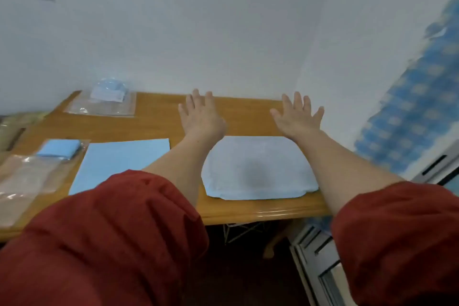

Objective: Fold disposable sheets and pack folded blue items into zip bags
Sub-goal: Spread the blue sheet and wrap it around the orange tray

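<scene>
Head view: left hand (pixel 201 117) and right hand (pixel 298 117) are reaching out flat with fingers spread, holding nothing and set apart just past the sheet (pixel 258 169) lying on the table (pixel 248 213), likely lining up a fold. A packed zip bag (pixel 101 103) is sitting far left, clear of the work.

Bare wood of the honey-coloured wooden table (pixel 248 117) lies open at mid-frame between the left hand (pixel 201 117) and the right hand (pixel 298 117), and on leftward to a clear zip bag holding folded blue material (pixel 101 107). The plain white wall (pixel 223 32) closes the far edge. A pale blue padded sheet (pixel 258 169) covers centre right. A flat light blue sheet (pixel 119 164) lies left of it, and the left forearm crosses the gap between them. A pile of clear zip bags (pixel 24 181) crowds the left edge. Blue checked fabric (pixel 409 112) bounds the right.
</scene>
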